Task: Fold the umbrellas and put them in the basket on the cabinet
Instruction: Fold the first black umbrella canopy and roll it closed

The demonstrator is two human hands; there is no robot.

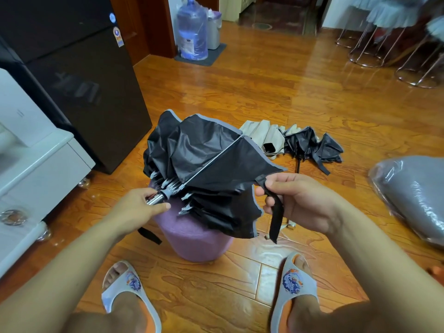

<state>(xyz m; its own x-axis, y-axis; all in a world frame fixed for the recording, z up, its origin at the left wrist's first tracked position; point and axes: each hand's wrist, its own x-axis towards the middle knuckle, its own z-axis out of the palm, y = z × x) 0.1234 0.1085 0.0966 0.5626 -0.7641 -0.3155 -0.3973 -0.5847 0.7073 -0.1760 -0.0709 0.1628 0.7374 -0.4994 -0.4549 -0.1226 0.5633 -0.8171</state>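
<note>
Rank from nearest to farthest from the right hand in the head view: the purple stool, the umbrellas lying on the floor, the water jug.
From the right hand, which pinches the black umbrella's strap:
1. Purple stool, just left of it and below.
2. Umbrellas on the floor, beyond it.
3. Water jug, far back by the doorway.

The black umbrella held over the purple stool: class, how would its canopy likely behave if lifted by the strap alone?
The black umbrella canopy is creased and sagging, so it would probably flop. Its ribs look stiff and may swing. The strap hangs limp from the right hand, so it gives little control.
</note>
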